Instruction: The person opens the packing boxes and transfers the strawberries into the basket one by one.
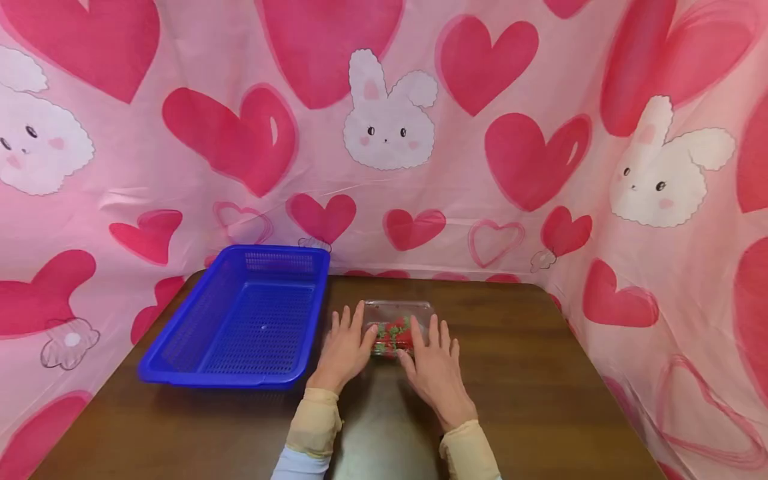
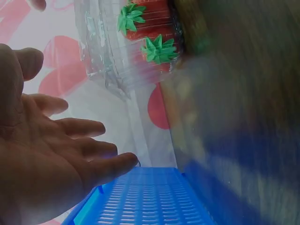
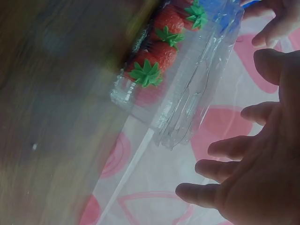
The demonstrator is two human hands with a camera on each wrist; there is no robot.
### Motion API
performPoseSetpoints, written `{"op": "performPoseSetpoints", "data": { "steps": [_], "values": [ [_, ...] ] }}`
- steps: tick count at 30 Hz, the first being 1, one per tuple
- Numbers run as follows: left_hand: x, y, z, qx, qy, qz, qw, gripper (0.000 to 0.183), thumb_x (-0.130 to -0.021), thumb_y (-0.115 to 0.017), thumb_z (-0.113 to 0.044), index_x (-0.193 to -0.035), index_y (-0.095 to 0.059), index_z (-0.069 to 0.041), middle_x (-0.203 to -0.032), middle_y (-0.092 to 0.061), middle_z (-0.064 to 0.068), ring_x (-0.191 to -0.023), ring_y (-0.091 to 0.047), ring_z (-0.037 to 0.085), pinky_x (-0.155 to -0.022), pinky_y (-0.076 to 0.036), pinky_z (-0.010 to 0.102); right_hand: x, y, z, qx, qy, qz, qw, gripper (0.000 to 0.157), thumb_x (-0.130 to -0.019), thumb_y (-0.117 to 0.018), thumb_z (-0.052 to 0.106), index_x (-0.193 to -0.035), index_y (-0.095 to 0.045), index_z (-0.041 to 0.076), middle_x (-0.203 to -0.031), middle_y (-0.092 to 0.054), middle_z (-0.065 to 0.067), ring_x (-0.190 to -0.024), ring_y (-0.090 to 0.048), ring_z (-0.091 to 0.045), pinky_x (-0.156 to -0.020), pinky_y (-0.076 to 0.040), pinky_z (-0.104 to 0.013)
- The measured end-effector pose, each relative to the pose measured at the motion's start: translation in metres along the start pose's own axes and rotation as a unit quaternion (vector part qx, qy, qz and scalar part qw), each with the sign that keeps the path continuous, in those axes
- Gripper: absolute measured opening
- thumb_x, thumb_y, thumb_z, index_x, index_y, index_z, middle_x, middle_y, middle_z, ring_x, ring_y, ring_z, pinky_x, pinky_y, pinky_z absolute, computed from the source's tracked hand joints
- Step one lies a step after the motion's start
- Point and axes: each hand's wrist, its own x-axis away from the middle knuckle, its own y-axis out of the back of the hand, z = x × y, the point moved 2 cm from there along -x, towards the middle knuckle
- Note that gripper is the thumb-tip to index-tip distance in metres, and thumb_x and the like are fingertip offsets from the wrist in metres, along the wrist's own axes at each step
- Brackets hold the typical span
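Note:
A clear plastic box (image 1: 387,307) with red strawberries (image 1: 403,337) and green leaf caps inside rests on the table. My left hand (image 1: 343,352) hovers at the box's left side, fingers spread and mostly straight. On the other side is my right hand (image 1: 437,379), its fingers likewise extended. In the left wrist view, a gap separates the left palm (image 2: 51,150) from the box (image 2: 105,47). The right wrist view also shows the right hand (image 3: 258,164) apart from the box (image 3: 180,89). Neither hand holds anything.
A large blue perforated plastic basket (image 1: 264,382) stands on the table to the left of the box. The brown wooden table (image 1: 528,393) extends to the right. A pink cloth (image 1: 456,160) with hearts and rabbits hangs behind and around the table.

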Motion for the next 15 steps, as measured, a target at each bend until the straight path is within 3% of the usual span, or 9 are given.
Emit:
{"op": "performPoseSetpoints", "data": {
  "steps": [4, 9, 15],
  "values": [
    [-0.002, 0.001, 0.004, 0.047, 0.01, -0.018, 0.9987, 0.064, -0.101, -0.046, -0.04, -0.154, -0.028, -0.008, -0.154, -0.034, 0.028, -0.143, -0.029, 0.049, -0.113, -0.03, 0.063, -0.003, 0.001, 0.001, 0.003, 0.012, -0.011, 1.0, 0.07, -0.096, -0.057, 0.047, -0.153, -0.033, 0.015, -0.158, -0.022, -0.029, -0.145, -0.021, -0.051, -0.11, -0.025, -0.071],
    [-0.004, 0.002, 0.008, 0.096, 0.062, -0.031, 0.993, 0.065, -0.101, -0.046, -0.041, -0.154, -0.026, -0.008, -0.147, -0.047, 0.024, -0.132, -0.049, 0.043, -0.108, -0.039, 0.057, -0.008, 0.006, 0.002, 0.03, 0.027, -0.028, 0.999, 0.065, -0.095, -0.059, 0.044, -0.149, -0.04, 0.013, -0.156, -0.028, -0.03, -0.141, -0.032, -0.051, -0.108, -0.033, -0.067],
    [-0.011, -0.004, 0.013, 0.138, 0.112, -0.02, 0.9839, 0.064, -0.102, -0.034, -0.052, -0.15, -0.034, -0.009, -0.142, -0.053, 0.021, -0.129, -0.052, 0.042, -0.106, -0.039, 0.058, -0.015, 0.008, 0.003, 0.066, 0.063, -0.052, 0.995, 0.056, -0.093, -0.062, 0.039, -0.141, -0.049, 0.012, -0.151, -0.037, -0.028, -0.135, -0.042, -0.046, -0.106, -0.037, -0.065]
  ]
}}
